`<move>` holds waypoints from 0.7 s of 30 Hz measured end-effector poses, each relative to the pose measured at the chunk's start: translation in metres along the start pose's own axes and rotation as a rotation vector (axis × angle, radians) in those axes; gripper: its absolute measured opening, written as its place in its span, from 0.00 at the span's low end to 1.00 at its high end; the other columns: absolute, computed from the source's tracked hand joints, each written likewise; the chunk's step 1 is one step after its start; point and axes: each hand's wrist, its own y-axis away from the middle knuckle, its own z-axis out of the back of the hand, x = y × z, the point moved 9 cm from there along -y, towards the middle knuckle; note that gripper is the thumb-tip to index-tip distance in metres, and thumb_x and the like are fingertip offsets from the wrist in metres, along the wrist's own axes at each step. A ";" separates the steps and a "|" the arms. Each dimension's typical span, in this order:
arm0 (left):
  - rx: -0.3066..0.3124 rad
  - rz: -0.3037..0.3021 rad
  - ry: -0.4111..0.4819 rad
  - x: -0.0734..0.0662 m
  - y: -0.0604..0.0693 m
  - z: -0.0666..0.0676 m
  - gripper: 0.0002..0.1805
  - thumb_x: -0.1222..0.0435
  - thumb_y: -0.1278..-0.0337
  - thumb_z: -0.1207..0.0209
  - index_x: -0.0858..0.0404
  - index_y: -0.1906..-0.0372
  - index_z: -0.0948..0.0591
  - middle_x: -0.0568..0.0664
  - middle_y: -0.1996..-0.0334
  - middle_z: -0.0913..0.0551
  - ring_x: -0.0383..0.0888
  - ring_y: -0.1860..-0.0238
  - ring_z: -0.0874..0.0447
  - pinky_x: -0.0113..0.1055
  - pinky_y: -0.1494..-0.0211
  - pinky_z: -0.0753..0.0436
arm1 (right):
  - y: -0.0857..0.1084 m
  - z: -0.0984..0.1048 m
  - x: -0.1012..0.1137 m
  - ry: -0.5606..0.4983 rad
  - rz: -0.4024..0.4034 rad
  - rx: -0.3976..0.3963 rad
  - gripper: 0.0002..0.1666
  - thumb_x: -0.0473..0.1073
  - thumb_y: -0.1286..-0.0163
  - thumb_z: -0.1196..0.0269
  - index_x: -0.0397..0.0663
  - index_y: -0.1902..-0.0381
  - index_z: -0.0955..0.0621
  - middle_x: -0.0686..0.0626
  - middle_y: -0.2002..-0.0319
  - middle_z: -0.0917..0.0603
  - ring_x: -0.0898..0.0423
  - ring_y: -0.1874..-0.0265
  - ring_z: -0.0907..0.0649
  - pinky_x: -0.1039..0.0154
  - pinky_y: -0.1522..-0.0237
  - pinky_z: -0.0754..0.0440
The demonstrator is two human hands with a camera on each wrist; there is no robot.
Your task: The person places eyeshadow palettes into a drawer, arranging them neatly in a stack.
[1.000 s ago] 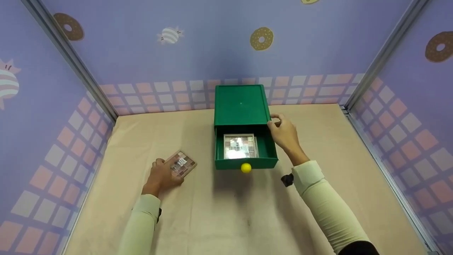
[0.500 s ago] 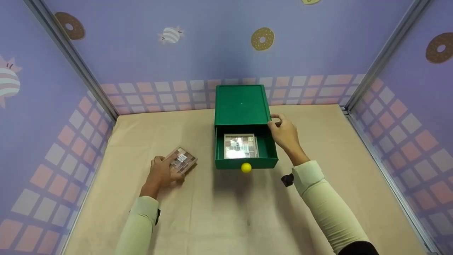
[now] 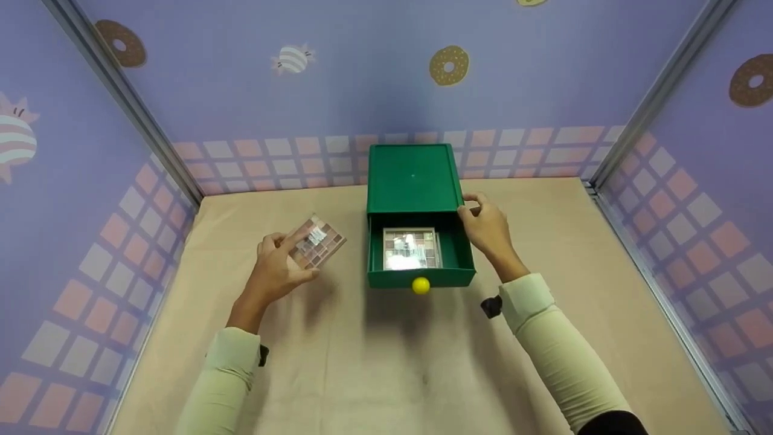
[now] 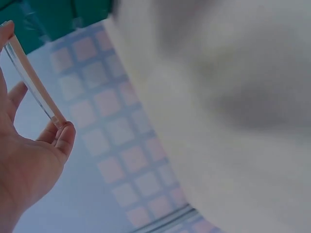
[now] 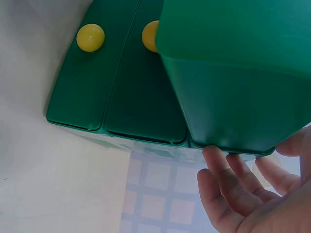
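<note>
My left hand (image 3: 273,275) holds an eyeshadow palette (image 3: 317,240) with a clear lid and brown and pink pans, tilted above the cloth. In the left wrist view the palette (image 4: 34,80) appears edge-on between thumb and fingertips. A green drawer cabinet (image 3: 413,178) stands at the back centre. Its top drawer (image 3: 386,279) is pulled out and has a yellow knob (image 3: 421,286). Inside lies another palette (image 3: 410,248), its lid glaring, with an edge showing beneath it. My right hand (image 3: 488,232) touches the cabinet's right side near the front corner, fingers loosely bent.
In the right wrist view, two lower drawers (image 5: 141,97) with yellow knobs (image 5: 90,38) sit closed under the pulled-out one. Beige cloth (image 3: 374,374) covers the table. Patterned purple walls (image 3: 362,78) with metal corner posts (image 3: 121,96) enclose it on three sides.
My left hand has lifted the palette off the cloth, moving it up and slightly right and tilting it. My right hand, the cabinet and the drawer have stayed where they were.
</note>
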 end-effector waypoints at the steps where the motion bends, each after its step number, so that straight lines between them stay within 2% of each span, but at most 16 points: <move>1: -0.001 -0.019 0.005 -0.009 -0.001 0.004 0.47 0.51 0.56 0.23 0.48 0.26 0.28 0.69 0.32 0.39 0.64 0.34 0.41 0.64 0.36 0.28 | 0.000 0.000 0.000 -0.001 0.001 0.002 0.25 0.50 0.23 0.46 0.51 0.32 0.25 0.37 0.45 0.14 0.40 0.47 0.14 0.42 0.43 0.18; 5: 0.004 -0.106 0.023 -0.046 -0.004 0.014 0.45 0.50 0.56 0.23 0.50 0.28 0.26 0.67 0.31 0.38 0.63 0.33 0.40 0.64 0.34 0.29 | 0.001 0.001 0.001 -0.008 0.007 0.005 0.25 0.50 0.22 0.46 0.51 0.32 0.25 0.37 0.46 0.14 0.40 0.48 0.14 0.42 0.44 0.18; 9: 0.032 -0.178 0.023 -0.081 -0.003 0.016 0.45 0.50 0.55 0.23 0.50 0.28 0.26 0.66 0.29 0.39 0.63 0.30 0.42 0.66 0.32 0.30 | 0.000 0.001 0.001 -0.012 0.007 0.005 0.25 0.50 0.22 0.46 0.51 0.31 0.25 0.37 0.46 0.13 0.41 0.49 0.14 0.43 0.44 0.18; 15: 0.129 -0.253 -0.016 -0.126 -0.004 0.006 0.45 0.49 0.54 0.24 0.48 0.27 0.27 0.63 0.27 0.39 0.61 0.28 0.43 0.64 0.32 0.28 | 0.000 0.001 -0.001 -0.016 0.006 -0.010 0.25 0.50 0.23 0.46 0.52 0.32 0.24 0.38 0.46 0.13 0.40 0.48 0.14 0.42 0.43 0.18; 21: 0.215 -0.313 -0.081 -0.156 -0.007 -0.008 0.43 0.46 0.55 0.25 0.46 0.29 0.25 0.61 0.27 0.37 0.59 0.29 0.40 0.60 0.31 0.28 | 0.001 0.000 -0.001 -0.013 0.010 -0.008 0.24 0.51 0.23 0.45 0.52 0.33 0.24 0.38 0.46 0.13 0.41 0.47 0.14 0.42 0.44 0.18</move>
